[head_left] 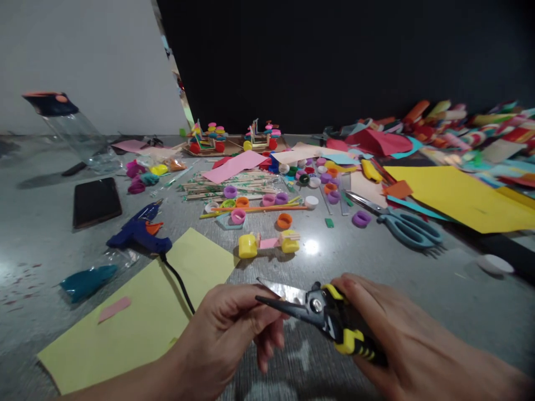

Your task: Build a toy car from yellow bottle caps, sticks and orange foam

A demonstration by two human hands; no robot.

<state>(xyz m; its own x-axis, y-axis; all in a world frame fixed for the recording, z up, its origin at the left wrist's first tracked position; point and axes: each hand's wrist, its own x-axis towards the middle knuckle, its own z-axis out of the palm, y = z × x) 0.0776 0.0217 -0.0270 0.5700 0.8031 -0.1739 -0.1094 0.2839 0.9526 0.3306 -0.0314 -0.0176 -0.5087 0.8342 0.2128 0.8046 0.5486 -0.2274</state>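
My right hand (384, 328) is closed around the black and yellow handles of a pair of snips (317, 306), whose blades are parted and point left. My left hand (234, 328) is closed in a pinch right at the blades. A small pale bit shows between them, but what the fingers hold is mostly hidden. Just beyond my hands lies a small piece made of two yellow caps (248, 245) joined by a pink paper strip (270, 243), with short sticks on its right cap. Under my left forearm is a pale yellow sheet (137, 312) with a pink scrap (115, 309).
A blue glue gun (142, 234) with its cord lies at the left, near a phone (97, 202) and a bottle (79, 133). Wooden sticks (238, 184) and bottle caps (285, 221) spread across the middle. Blue-handled scissors (409, 228) and yellow paper (463, 195) are at the right.
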